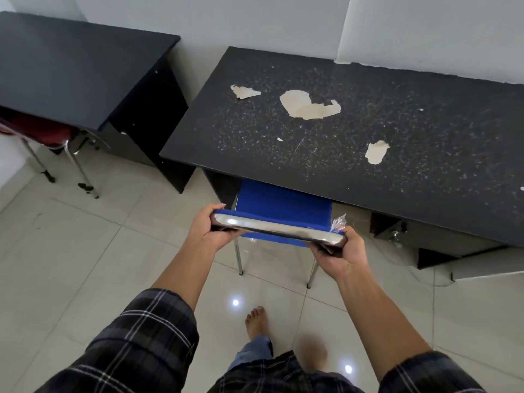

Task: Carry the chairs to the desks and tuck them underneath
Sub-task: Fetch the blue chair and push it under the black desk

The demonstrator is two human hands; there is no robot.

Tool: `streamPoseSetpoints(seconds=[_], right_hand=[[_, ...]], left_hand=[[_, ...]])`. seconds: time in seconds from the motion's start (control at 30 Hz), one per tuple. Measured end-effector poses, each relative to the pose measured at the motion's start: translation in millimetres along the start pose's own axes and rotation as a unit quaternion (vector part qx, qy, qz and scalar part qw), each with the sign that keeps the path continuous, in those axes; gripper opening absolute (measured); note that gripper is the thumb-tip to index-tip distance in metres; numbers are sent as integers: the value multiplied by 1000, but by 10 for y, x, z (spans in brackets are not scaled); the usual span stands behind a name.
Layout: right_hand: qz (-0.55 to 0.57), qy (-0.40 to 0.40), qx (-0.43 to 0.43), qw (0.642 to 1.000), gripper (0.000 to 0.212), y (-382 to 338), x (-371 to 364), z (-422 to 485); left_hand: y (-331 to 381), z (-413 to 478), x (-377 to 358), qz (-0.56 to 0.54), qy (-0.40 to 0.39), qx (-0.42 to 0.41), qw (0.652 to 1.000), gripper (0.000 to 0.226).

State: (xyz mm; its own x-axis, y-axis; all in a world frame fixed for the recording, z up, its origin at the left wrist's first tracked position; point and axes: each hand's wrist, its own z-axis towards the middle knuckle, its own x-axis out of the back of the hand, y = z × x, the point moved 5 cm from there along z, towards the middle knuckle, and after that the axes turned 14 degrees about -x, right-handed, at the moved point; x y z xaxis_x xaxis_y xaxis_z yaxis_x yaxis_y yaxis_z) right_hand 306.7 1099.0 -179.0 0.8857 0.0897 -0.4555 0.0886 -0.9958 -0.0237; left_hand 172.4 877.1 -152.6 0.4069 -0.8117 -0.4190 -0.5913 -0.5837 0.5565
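A blue chair [283, 204] with a chrome frame stands partly under the near black desk [340, 131], whose top is speckled and has peeled patches. Its seat front is hidden by the desk; the two rear legs rest on the tile floor. My left hand [208, 226] grips the left end of the chair's chrome backrest bar, and my right hand [338, 252] grips the right end. A red chair [42, 133] sits tucked under the second black desk [76, 63] at the far left.
Both desks stand against a white wall, with a narrow gap between them. A drawer unit with a lock [397, 231] sits under the near desk's right side, and a thin cable lies on the floor there. My bare foot [256, 321] is behind the chair.
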Motion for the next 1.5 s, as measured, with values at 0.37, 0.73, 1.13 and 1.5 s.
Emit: streamPoseSetpoints(seconds=[0.37,0.73,1.13,1.5], right_hand=[[60,-25,27,998,30,53,-636,349],[80,-20,28,996,27,-9,-827,468],[3,0,13,1000,56,12,-661,399],[-257,186,165,934,66,-459,1103,-693]], left_hand=[[515,676,-489,44,-50,33,997,32],[584,891,-683,41,-57,61,996,32],[231,529,-727,-30,-26,-46,998,66],[-1577,-580,-972,333,-170,-33,927,64]])
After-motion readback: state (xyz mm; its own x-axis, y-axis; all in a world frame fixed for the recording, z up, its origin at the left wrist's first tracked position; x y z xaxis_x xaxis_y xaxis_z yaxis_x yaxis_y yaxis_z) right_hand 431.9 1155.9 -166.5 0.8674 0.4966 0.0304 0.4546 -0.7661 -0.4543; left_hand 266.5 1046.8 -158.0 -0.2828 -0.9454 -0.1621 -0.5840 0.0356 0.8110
